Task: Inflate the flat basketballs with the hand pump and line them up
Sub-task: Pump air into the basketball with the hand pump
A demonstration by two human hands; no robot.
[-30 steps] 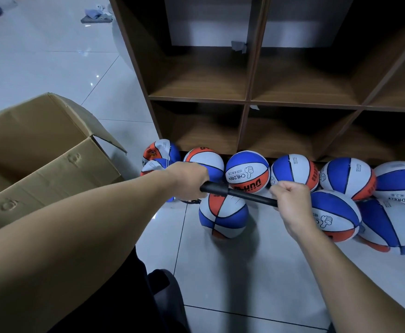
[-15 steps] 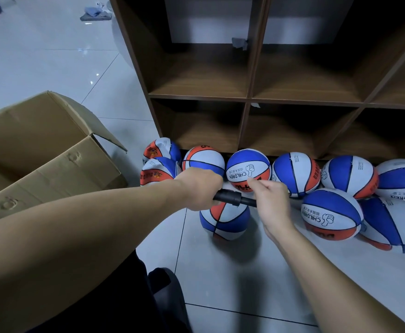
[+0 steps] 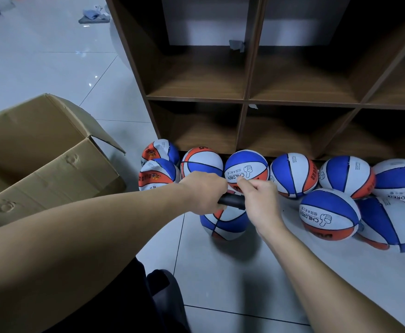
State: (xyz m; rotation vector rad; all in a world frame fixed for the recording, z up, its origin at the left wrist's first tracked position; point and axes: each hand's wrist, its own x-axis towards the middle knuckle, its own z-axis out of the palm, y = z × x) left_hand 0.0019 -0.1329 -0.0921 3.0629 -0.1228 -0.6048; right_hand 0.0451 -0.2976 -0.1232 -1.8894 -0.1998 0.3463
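Note:
My left hand [image 3: 206, 192] grips the barrel of the black hand pump [image 3: 231, 202], held level above a blue, white and orange basketball [image 3: 224, 223] on the floor. My right hand [image 3: 260, 200] grips the pump's handle end, pushed in close to the left hand. Several round basketballs [image 3: 293, 175] lie in a row along the shelf's foot, with two more [image 3: 329, 215] in front at the right. Two flat, crumpled balls [image 3: 158, 174] sit at the row's left end.
An open cardboard box [image 3: 45, 164] stands on the tiled floor at the left. A brown wooden cubby shelf [image 3: 247, 99] rises behind the balls. My dark-clothed knee [image 3: 148, 296] is at the bottom. Cloth [image 3: 93, 16] lies on the far floor.
My right hand has moved left toward my left hand, pushing the pump handle in; the visible black rod has shortened to a short stub. The left hand stays on the barrel.

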